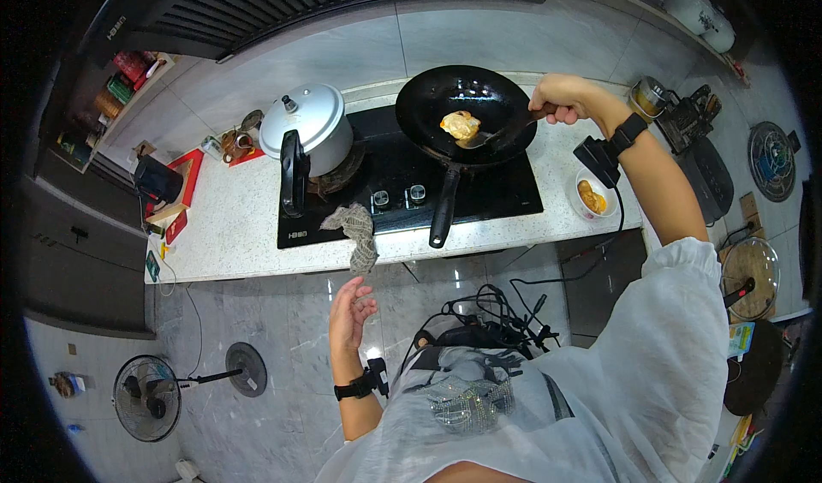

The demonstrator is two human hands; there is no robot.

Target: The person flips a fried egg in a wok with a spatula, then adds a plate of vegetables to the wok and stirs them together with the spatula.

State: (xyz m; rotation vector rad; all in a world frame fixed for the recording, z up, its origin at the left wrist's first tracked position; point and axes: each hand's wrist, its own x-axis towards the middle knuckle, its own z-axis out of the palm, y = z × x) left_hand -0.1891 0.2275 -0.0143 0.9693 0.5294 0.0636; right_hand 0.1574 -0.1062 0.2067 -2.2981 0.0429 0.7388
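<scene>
My right hand (pixel 560 101) grips the wooden handle of a cooking spatula (pixel 478 140). Its metal blade reaches into a black wok (pixel 475 85) and lies at the lower edge of a piece of fried food (pixel 460 125), perhaps egg. The wok stands on the right side of a black glass cooktop (pixel 392 216), its long handle pointing towards me. My left hand (pixel 350 313) is empty, fingers apart and slightly curled, just below a crumpled grey cloth (pixel 361 236) that hangs over the counter's front edge. Right of the cooktop, a white bowl (pixel 590 210) holds browned food pieces.
A silver pressure cooker (pixel 314 126) stands on the left burner, its black handle towards me. A black kettle (pixel 158 179) is at the counter's left end. Black cables (pixel 494 313) hang near my body. A standing fan (pixel 149 397) is on the floor at lower left.
</scene>
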